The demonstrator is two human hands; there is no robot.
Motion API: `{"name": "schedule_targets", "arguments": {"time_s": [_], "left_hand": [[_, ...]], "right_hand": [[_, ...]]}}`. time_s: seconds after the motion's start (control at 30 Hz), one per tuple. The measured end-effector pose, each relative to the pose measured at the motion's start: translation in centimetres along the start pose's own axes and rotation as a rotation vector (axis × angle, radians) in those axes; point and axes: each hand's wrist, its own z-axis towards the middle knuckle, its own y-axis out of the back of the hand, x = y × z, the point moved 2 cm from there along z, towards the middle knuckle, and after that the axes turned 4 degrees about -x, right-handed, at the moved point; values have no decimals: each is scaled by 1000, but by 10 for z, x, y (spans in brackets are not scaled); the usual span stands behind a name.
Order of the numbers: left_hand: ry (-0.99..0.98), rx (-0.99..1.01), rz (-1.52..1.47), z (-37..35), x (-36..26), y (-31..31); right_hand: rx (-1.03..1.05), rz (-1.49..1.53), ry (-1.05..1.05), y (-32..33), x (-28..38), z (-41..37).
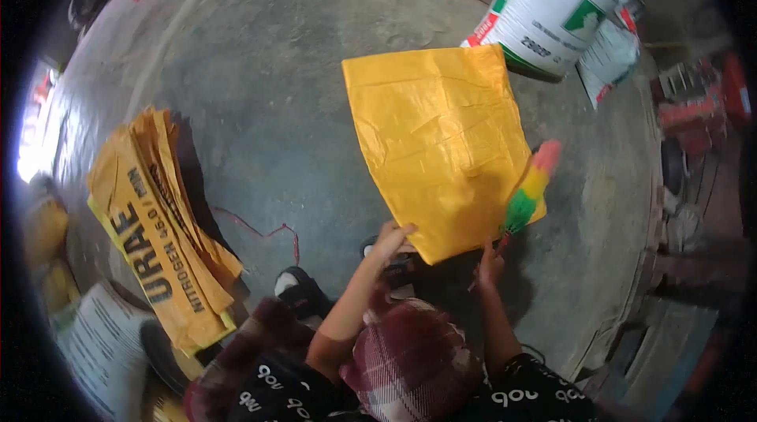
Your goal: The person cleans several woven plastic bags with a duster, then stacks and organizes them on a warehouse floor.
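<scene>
The yellow sack (438, 130) stretches lengthwise forward, the grip of the left hand (391, 243) pinching its near left edge, that of the right hand (490, 266) clamped around a duster (528, 195).

The yellow sack (441, 138) by the left fingers (407, 229) looks like glossy, creased plastic. The duster (530, 193) at the right fingers (490, 255) has a fluffy, matt head. Well left of both, the printed sacks (154, 233) look duller, crumpled; beyond the fingers, the white sack (546, 8) looks like smooth plastic. The floor (260, 91) below is scuffed, faintly shiny concrete.
</scene>
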Motion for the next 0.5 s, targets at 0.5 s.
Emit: {"name": "schedule_targets", "arguments": {"time_s": [0.5], "left_hand": [[137, 562, 711, -20, 61, -79]], "right_hand": [[548, 514, -420, 83, -72, 39]]}}
